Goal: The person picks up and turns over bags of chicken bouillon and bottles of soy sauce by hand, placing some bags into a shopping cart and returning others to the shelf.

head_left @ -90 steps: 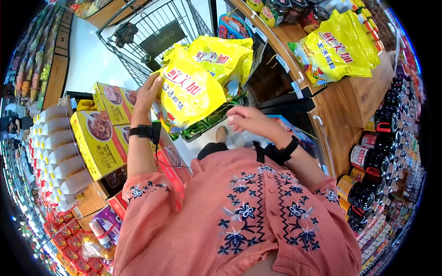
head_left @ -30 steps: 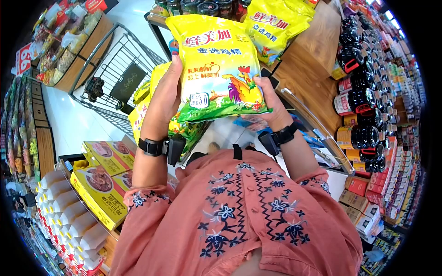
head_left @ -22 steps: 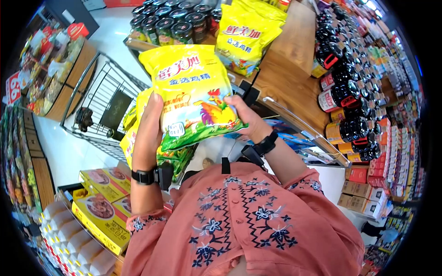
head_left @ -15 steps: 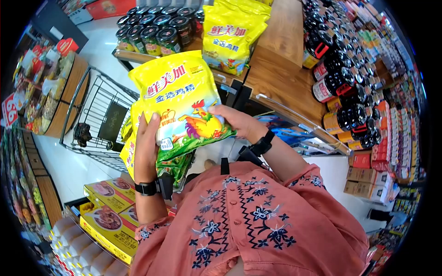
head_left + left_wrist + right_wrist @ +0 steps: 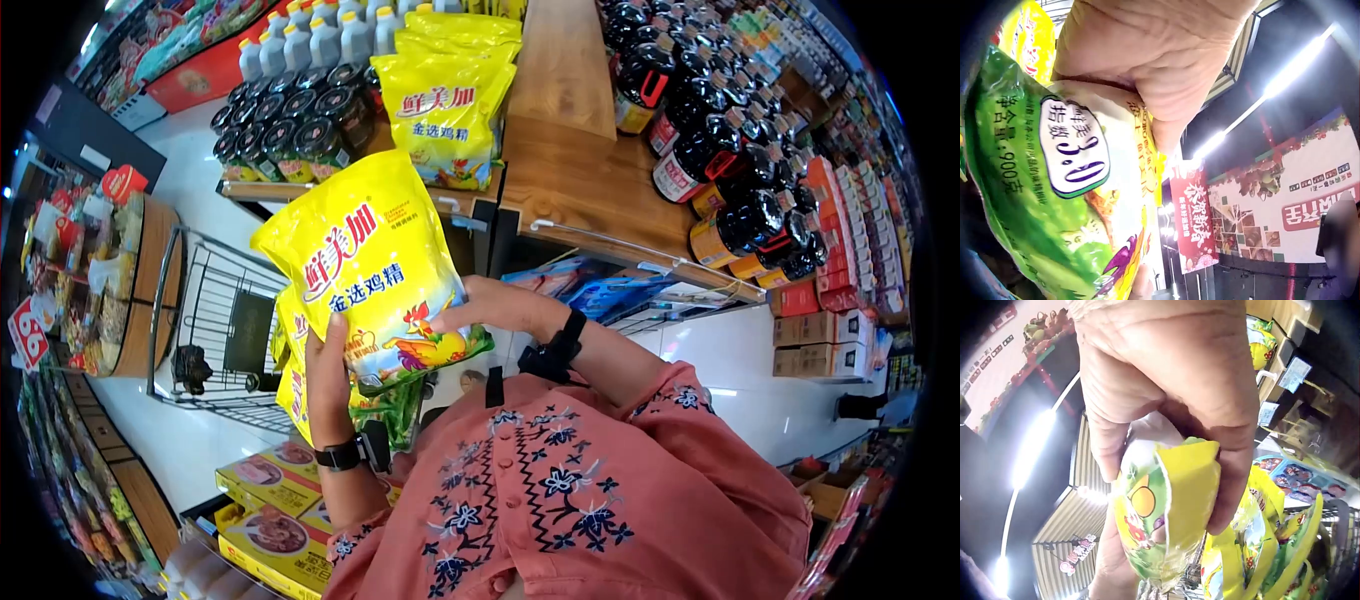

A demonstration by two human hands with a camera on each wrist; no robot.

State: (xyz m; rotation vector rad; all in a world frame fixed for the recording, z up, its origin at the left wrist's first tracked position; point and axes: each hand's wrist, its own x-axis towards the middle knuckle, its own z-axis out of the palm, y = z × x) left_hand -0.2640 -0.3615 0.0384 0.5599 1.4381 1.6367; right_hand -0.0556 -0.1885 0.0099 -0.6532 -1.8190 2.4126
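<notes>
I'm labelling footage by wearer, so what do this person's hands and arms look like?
The left hand and right hand are ungloved. Each wrist wears a black strap, the left strap and right strap, with a small black device. The coral-pink left sleeve and right sleeve have dark and pale floral embroidery.

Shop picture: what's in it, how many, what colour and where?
Held bag: one, yellow, centre.
Standing bags: several, yellow, wooden shelf.
Cart: one, dark, left.
Lower bags: several, yellow, by cart.
Jars: many, dark lids, left of standing bags.
Pale bottles: many, white, behind jars.
Dark bottles: many, black, shelf's right.
Boxes: several, yellow, lower left.
Cartons: several, brown, right.
Shirt: one, coral, bottom.
Wristbands: two, black, wrists.
Left hand: one, bare, gripping held bag.
Right hand: one, bare, likewise.
</notes>
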